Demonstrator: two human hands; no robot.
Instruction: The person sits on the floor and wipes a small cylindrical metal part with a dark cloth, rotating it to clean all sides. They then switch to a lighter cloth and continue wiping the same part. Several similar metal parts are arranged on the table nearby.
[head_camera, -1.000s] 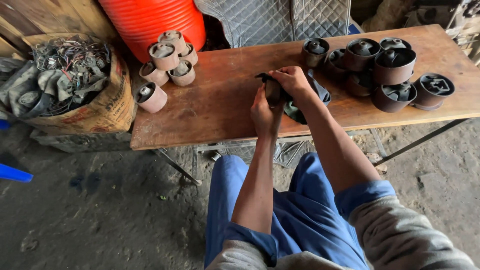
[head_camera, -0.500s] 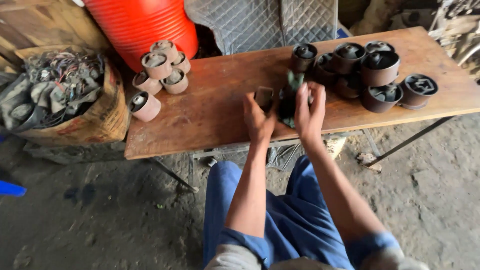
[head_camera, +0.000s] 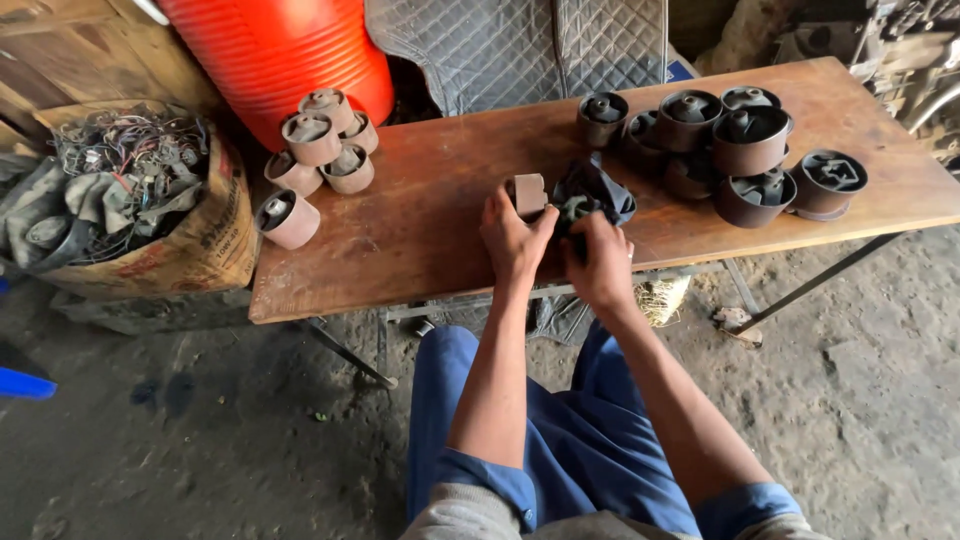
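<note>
Both hands lower now: left hand (head_camera: 512, 238) gripping bushing (head_camera: 527, 194), right hand (head_camera: 598, 262) clutching rag (head_camera: 592, 193).

Blue trousers, grey top w/ blue cuffs.

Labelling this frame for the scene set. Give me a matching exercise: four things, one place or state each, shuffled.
Things:
1. small bushing
2. dark rag
3. orange drum
4. sack of wires

Places or states:
A. on the ground, left of the table
B. held in the left hand
C. behind the table's left end
D. gripped by the right hand

Pairs: 1-B, 2-D, 3-C, 4-A
</note>
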